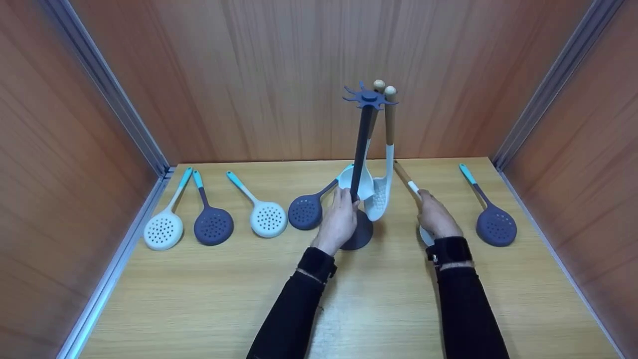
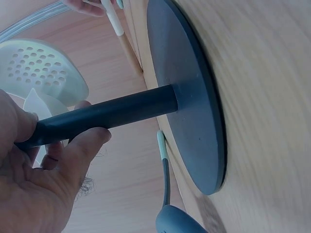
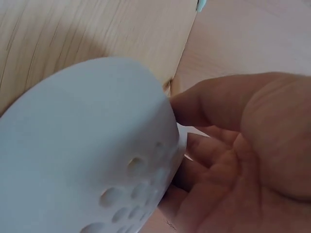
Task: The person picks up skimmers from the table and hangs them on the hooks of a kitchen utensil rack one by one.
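Note:
My left hand point(image 1: 339, 224) grips the dark post point(image 2: 107, 114) of an upright utensil stand, whose round base point(image 2: 189, 102) rests on the table. From the hooked top point(image 1: 369, 96) hang a white skimmer point(image 1: 380, 199) and a smooth white utensil point(image 1: 365, 182), both with wooden handles; the second is partly hidden by the post. To the right of the stand, my right hand point(image 1: 437, 217) pinches another white skimmer point(image 3: 97, 131) between thumb and fingers, near where the perforated head meets the handle. Its wooden handle point(image 1: 402, 173) points toward the back wall.
Left of the stand lie white skimmers point(image 1: 163, 230) point(image 1: 268, 219) and dark ones point(image 1: 213, 226) point(image 1: 305, 212) with turquoise handles. Another dark skimmer point(image 1: 496, 226) lies at the right. Wooden panels point(image 1: 279, 80) enclose the table point(image 1: 224, 289) at the back and sides.

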A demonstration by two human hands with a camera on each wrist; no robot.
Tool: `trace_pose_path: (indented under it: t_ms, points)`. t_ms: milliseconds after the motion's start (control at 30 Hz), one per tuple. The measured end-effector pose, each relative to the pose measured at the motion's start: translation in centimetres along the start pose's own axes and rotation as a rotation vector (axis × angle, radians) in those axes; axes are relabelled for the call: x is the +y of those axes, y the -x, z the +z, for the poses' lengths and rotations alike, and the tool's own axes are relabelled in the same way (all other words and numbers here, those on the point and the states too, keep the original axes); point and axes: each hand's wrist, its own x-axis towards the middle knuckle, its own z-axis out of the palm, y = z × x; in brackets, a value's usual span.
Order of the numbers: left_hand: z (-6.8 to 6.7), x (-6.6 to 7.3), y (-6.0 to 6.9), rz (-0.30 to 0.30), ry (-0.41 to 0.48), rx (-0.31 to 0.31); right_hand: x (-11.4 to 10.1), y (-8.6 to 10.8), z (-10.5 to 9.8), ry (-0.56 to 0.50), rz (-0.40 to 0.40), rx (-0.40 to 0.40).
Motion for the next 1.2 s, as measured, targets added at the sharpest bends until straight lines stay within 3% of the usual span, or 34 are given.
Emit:
trace_pose_path:
  t_ms: [33, 233, 267, 500, 767, 1033, 1200]
  points:
    - [0.0, 0.0, 0.0, 0.001, -0.001, 0.001, 1.2, -1.1, 0.5, -0.013, -0.024, 0.003]
    - [-0.1, 0.0, 0.0, -0.015, 0.001, -0.017, 0.3, -1.1, 1.1, 0.019, 0.01, -0.019]
    - [-0.1, 0.0, 0.0, -0.018, 0.002, -0.02, -1.3, 0.1, 0.7, 0.039, 0.038, -0.029]
    - [-0.1, 0.0, -0.1, -0.027, 0.008, -0.026, -2.1, 0.4, 1.3, 0.111, 0.035, -0.016]
    - [-0.1, 0.0, -0.1, -0.036, 0.013, -0.025, -2.1, 0.3, 2.0, 0.155, -0.028, 0.093]
    - [0.0, -0.1, 0.3, 0.069, 0.005, 0.052, -1.3, 0.0, 2.2, 0.188, -0.146, 0.211]
    - [-0.2, -0.1, 0.4, 0.053, 0.007, 0.046, -1.2, -0.2, 1.9, 0.182, -0.15, 0.233]
